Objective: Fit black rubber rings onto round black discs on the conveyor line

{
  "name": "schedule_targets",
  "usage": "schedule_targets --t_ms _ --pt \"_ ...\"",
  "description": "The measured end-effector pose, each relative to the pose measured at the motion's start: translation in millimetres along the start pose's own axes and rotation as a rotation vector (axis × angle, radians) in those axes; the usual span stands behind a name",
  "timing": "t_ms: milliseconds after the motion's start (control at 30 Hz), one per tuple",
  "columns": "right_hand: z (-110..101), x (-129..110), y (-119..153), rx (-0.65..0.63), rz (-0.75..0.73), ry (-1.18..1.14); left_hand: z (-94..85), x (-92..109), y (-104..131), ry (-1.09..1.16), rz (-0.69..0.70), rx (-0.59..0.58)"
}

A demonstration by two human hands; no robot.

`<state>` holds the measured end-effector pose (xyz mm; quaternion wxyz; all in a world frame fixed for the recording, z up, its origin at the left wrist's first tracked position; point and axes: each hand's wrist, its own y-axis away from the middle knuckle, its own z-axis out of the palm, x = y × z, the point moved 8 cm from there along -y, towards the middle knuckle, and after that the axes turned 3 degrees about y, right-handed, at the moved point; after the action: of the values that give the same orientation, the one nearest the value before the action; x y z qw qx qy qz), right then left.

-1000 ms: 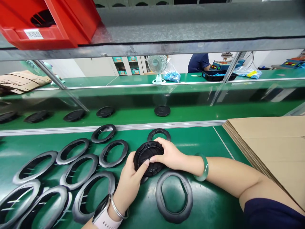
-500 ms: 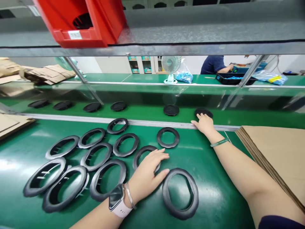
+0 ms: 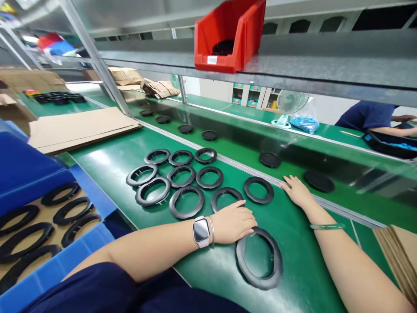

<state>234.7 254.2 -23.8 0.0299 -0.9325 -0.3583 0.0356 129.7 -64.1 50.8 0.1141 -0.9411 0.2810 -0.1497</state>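
My left hand (image 3: 233, 222), with a watch on the wrist, lies palm down and open at the upper left edge of a black ring (image 3: 241, 256) on the green table; its fingertips reach that rim. Behind it, another black ring (image 3: 215, 201) is partly covered by my fingers. My right hand (image 3: 297, 192) is open over the metal rail (image 3: 275, 178), fingers stretched, holding nothing. A black round disc (image 3: 319, 181) lies just right of it on the green strip beyond the rail, apart from the fingers. Several more black rings (image 3: 186, 214) are spread to the left.
Several black discs (image 3: 209, 135) line the strip. A blue box (image 3: 74, 256) with black rings stands at left. Cardboard sheets lie at left (image 3: 81, 126) and right (image 3: 400, 252). A red bin (image 3: 221, 63) sits on the overhead shelf. A person (image 3: 365, 115) works across the bench.
The view has swung left, bringing the blue box into sight. My right hand has drawn back from the disc to the rail. My left hand stays by the near ring.
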Motion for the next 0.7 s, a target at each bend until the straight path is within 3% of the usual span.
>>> schedule_targets --t_ms 300,500,700 --pt "7 2 -5 0.005 -0.049 -0.061 -23.4 16 -4 -0.459 0.249 -0.149" --pt "8 1 -6 -0.002 -0.060 -0.095 -24.9 28 3 -0.532 0.233 -0.248" --pt "6 -2 -6 -0.019 -0.057 -0.097 -26.6 64 17 -0.455 0.188 -0.185"
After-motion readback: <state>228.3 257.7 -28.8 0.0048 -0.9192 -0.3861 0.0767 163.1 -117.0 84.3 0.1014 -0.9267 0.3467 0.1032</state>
